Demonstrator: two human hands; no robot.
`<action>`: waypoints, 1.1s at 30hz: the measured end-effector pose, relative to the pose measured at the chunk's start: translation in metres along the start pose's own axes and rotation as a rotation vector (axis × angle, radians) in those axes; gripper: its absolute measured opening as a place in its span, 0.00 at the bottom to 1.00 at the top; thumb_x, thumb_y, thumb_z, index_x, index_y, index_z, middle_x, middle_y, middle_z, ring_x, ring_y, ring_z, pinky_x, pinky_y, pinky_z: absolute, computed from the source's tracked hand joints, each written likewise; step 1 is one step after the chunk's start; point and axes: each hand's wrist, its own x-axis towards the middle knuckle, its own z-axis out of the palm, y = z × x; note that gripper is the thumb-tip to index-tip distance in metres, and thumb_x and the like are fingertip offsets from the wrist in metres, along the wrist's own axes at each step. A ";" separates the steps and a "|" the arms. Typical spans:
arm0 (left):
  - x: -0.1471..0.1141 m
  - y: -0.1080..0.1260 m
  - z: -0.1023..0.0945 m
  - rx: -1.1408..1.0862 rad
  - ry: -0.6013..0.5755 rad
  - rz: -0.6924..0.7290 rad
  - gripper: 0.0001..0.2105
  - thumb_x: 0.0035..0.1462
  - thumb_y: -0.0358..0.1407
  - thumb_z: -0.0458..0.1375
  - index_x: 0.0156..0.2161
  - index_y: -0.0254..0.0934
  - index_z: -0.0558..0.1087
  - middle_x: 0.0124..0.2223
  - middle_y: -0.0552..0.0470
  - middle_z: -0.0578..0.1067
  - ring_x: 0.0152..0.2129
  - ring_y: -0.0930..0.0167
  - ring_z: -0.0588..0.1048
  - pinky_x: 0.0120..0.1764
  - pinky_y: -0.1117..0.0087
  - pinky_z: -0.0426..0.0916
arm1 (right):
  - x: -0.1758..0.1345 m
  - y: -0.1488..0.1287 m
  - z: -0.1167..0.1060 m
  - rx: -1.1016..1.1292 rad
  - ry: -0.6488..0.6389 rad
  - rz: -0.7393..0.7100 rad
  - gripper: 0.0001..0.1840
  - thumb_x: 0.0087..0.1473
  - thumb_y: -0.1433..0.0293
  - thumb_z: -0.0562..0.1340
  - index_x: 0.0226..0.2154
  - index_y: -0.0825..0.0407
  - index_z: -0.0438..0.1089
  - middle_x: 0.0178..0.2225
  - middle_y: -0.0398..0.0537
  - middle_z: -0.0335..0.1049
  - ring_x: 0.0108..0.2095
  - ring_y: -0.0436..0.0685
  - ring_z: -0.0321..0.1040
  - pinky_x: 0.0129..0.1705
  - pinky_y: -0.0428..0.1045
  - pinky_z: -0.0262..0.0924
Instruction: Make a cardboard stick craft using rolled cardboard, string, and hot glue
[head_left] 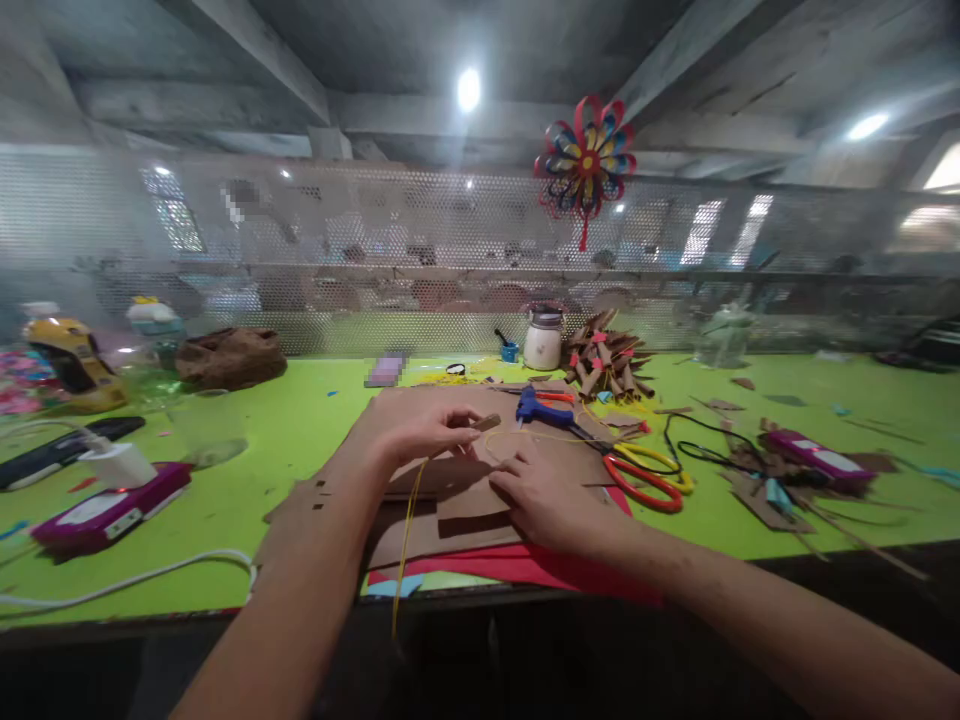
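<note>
My left hand [435,435] is closed in a pinch on a small brown cardboard piece [487,423], raised above the work surface. A thin yellow cord [409,530] hangs down below this hand past the table edge. My right hand [544,500] is low over a folded cardboard strip [472,515], its fingers bent together; what they hold, if anything, I cannot make out. Beneath both hands lie brown cardboard sheets [405,405] on red paper [559,570]. Just beyond my right hand is a blue glue gun [536,407]. Scissors [645,485] with orange and yellow handles lie right of it.
A pile of cardboard rolls [607,360] and a white jar [543,340] stand at the back. Purple power strips [112,508] sit left and right, with cables. A plastic cup [214,430] is left. A mesh screen [337,220] rises behind the green table [292,450].
</note>
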 end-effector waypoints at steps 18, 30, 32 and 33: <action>-0.003 -0.001 -0.002 -0.022 -0.034 0.097 0.16 0.56 0.41 0.52 0.48 0.38 0.66 0.45 0.48 0.71 0.35 0.71 0.73 0.40 0.69 0.64 | 0.045 0.055 -0.021 0.947 -0.021 0.154 0.35 0.44 0.74 0.60 0.57 0.56 0.55 0.35 0.49 0.71 0.34 0.52 0.67 0.34 0.47 0.61; 0.003 -0.012 0.002 0.371 -0.042 -0.020 0.15 0.52 0.40 0.52 0.43 0.35 0.71 0.41 0.49 0.74 0.37 0.71 0.69 0.39 0.73 0.61 | -0.030 0.149 -0.077 -0.050 -0.246 0.356 0.16 0.49 0.69 0.56 0.37 0.57 0.75 0.28 0.53 0.74 0.27 0.56 0.67 0.31 0.47 0.56; 0.001 -0.007 0.003 0.395 -0.039 -0.031 0.14 0.52 0.39 0.51 0.42 0.35 0.71 0.41 0.50 0.74 0.37 0.71 0.69 0.40 0.74 0.60 | -0.042 0.159 -0.088 -0.022 -0.346 0.398 0.19 0.48 0.68 0.57 0.42 0.57 0.73 0.32 0.53 0.74 0.30 0.57 0.68 0.33 0.48 0.59; 0.000 -0.006 0.004 0.402 -0.031 -0.032 0.14 0.52 0.39 0.51 0.41 0.36 0.71 0.41 0.50 0.74 0.37 0.71 0.69 0.40 0.74 0.60 | -0.045 0.159 -0.092 -0.003 -0.367 0.390 0.21 0.46 0.68 0.58 0.44 0.56 0.72 0.37 0.53 0.74 0.34 0.59 0.69 0.36 0.49 0.60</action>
